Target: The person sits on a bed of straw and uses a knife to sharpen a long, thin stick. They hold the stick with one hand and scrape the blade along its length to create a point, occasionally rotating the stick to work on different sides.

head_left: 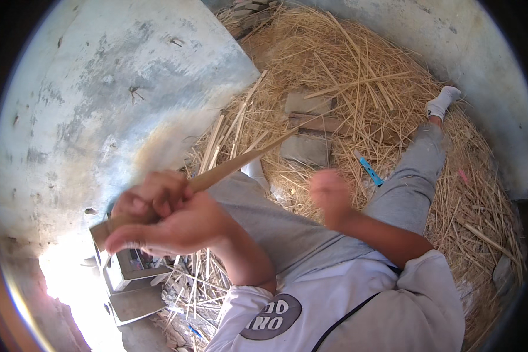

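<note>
My left hand (170, 214) is wrapped round a long, flat tan strip (229, 170) that looks like split bamboo. The strip's butt end sticks out beyond my thumb, and its other end narrows to a thin tip above the stone blocks. My right hand (331, 196) is raised over my lap, apart from the strip. Motion blurs its fingers, so I cannot see whether they hold anything. Beside my right leg, a narrow blue-handled tool (369, 170) lies on the shavings; its kind is not plain.
Two grey blocks (305, 149) with a wooden plank (320, 123) between them sit before me. Straw-like shavings and loose strips (358, 58) cover the floor. My right leg (416, 167) stretches out. A drawered box (138, 273) stands at left by the worn wall (117, 105).
</note>
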The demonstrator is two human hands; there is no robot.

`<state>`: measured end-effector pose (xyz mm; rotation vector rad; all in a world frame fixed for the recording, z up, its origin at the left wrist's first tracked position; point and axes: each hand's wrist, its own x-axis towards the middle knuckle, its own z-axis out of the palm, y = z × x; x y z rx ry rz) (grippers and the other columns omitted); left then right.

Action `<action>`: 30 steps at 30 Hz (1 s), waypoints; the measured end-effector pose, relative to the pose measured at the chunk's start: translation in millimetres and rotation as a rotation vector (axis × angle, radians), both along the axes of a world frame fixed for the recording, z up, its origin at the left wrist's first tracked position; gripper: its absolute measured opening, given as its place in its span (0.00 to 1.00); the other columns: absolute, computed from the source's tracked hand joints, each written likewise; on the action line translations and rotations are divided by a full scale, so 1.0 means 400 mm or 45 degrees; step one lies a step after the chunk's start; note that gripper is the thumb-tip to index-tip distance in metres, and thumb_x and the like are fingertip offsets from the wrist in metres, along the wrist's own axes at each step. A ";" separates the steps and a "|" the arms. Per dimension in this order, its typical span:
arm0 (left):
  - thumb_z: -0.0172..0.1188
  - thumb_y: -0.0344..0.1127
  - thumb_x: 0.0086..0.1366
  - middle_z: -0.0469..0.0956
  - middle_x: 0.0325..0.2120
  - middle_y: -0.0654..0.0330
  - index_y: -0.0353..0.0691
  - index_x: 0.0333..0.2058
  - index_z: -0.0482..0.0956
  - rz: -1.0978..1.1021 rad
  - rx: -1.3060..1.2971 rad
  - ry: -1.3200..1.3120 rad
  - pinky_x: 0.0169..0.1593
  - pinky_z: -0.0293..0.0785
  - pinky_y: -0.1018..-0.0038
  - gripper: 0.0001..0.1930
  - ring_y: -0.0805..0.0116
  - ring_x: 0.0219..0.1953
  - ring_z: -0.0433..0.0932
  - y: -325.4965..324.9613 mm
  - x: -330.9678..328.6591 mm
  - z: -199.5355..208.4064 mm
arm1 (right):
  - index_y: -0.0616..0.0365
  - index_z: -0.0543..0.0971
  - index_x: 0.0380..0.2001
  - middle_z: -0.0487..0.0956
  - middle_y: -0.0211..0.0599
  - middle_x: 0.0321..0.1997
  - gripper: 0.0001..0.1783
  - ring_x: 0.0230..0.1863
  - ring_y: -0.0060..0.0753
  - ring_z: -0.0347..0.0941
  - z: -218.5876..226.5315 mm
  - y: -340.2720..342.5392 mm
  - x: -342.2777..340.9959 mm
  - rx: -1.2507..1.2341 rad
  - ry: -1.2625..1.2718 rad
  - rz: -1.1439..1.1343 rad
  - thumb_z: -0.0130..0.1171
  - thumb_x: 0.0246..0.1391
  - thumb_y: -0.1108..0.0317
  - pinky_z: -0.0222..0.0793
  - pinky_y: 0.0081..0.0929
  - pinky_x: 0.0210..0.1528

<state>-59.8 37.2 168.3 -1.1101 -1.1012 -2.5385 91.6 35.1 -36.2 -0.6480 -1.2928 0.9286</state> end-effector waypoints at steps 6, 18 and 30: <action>0.35 0.68 0.70 0.52 0.10 0.71 0.45 0.25 0.60 -0.176 0.081 0.099 0.14 0.47 0.82 0.30 0.82 0.10 0.49 0.012 0.006 0.000 | 0.58 0.71 0.29 0.70 0.27 0.19 0.23 0.20 0.22 0.66 0.030 -0.028 0.035 -1.307 -0.403 0.812 0.50 0.66 0.47 0.62 0.25 0.22; 0.31 0.66 0.71 0.54 0.10 0.70 0.45 0.28 0.62 -0.507 0.112 0.170 0.14 0.48 0.82 0.30 0.81 0.11 0.48 0.017 0.029 -0.018 | 0.61 0.75 0.33 0.70 0.31 0.20 0.26 0.18 0.21 0.66 -0.003 0.032 -0.018 -0.033 -0.141 -0.061 0.42 0.69 0.47 0.63 0.23 0.22; 0.33 0.65 0.71 0.56 0.10 0.69 0.45 0.27 0.63 -0.291 0.148 0.102 0.13 0.48 0.81 0.29 0.81 0.10 0.50 -0.018 -0.064 -0.024 | 0.52 0.68 0.31 0.63 0.21 0.17 0.21 0.14 0.14 0.58 0.351 0.095 0.165 -0.085 0.319 0.032 0.41 0.69 0.46 0.58 0.17 0.15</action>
